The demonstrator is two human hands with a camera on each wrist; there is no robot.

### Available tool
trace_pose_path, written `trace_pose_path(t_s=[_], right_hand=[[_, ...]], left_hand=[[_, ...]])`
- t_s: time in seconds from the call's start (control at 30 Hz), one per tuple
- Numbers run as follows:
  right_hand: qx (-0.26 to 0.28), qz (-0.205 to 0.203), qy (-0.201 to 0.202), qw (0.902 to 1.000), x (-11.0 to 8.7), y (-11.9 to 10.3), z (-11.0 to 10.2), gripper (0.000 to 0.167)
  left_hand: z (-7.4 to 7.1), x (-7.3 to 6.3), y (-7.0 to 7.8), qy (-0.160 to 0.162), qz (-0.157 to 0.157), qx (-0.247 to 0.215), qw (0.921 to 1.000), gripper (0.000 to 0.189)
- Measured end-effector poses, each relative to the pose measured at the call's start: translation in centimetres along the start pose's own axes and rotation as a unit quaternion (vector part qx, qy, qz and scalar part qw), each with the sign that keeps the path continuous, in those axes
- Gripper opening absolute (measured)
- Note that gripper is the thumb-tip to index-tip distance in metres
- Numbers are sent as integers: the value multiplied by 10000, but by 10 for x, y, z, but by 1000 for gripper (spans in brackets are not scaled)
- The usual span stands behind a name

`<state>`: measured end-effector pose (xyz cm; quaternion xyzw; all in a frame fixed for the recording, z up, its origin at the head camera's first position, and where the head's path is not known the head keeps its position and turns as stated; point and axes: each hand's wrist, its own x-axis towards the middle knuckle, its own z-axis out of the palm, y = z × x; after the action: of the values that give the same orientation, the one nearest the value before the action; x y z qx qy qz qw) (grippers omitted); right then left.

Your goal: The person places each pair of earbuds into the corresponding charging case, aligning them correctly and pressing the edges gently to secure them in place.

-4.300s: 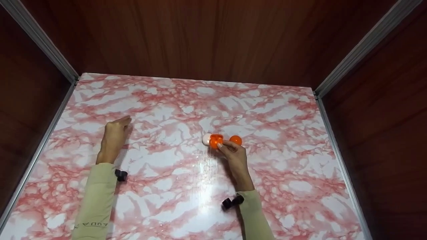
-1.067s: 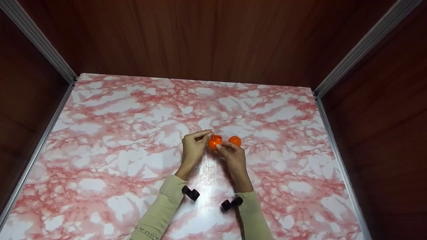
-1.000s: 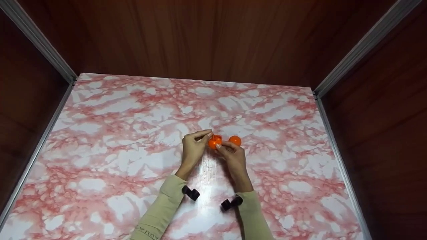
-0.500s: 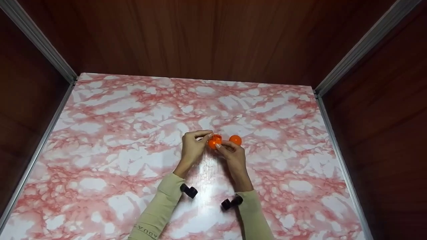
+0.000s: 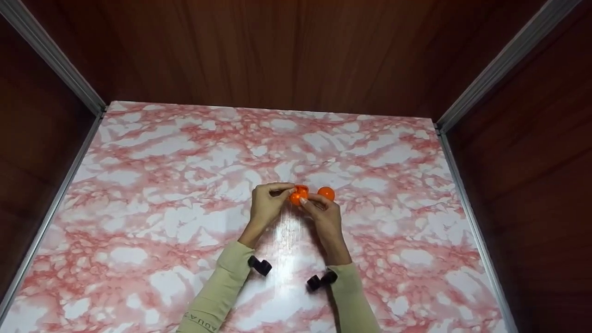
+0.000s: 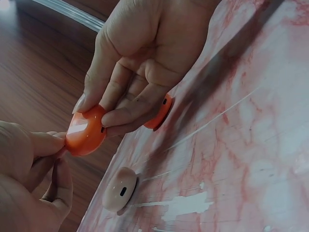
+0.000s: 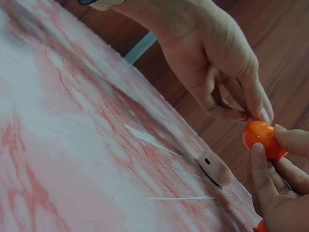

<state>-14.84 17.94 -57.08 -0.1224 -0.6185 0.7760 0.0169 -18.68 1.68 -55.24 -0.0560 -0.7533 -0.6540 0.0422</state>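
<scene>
In the head view an orange earbud case point(image 5: 298, 198) stands with its lid up, held off the table between both hands. My right hand point(image 5: 326, 217) grips it by thumb and fingertips from the right. From the left, my left hand point(image 5: 268, 203) pinches at the case's open edge; I cannot tell whether a small part sits between those fingertips. A second orange case point(image 5: 326, 192) rests just beyond the right fingers. A pale pink case point(image 6: 120, 189) lies on the table below the hands, hidden behind the left hand in the head view.
The pink-and-white marbled table point(image 5: 185, 138) spreads around the hands. Dark wood panels point(image 5: 277, 55) with metal corner rails point(image 5: 64, 60) enclose its back and sides. A black wrist camera point(image 5: 260, 266) sits on the left sleeve, another camera point(image 5: 322, 280) on the right.
Since the oldest frame, my left hand has come in from the far left to the orange case, covering the pale one. Over the last second it shifted slightly; my right hand keeps its hold.
</scene>
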Motion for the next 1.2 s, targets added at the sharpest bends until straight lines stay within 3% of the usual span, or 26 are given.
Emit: trace_pose_path(t_s=[0.23, 0.67, 1.07, 1.2], right_hand=[[65, 43, 10, 10000, 1, -1, 0, 33], [118, -54, -2, 9999, 0, -2, 0, 33], [-158, 111, 87, 9998, 1, -2, -1, 32], [-44, 103, 24, 9999, 2, -1, -1, 33]], left_hand=[[-1, 0, 1, 36, -68, -292, 9995, 9], [-5, -3, -2, -254, -9, -169, 9995, 10], [-5, 1, -4, 41, -84, -473, 9988, 13], [-6, 2, -3, 44, -263, -455, 9986, 18]])
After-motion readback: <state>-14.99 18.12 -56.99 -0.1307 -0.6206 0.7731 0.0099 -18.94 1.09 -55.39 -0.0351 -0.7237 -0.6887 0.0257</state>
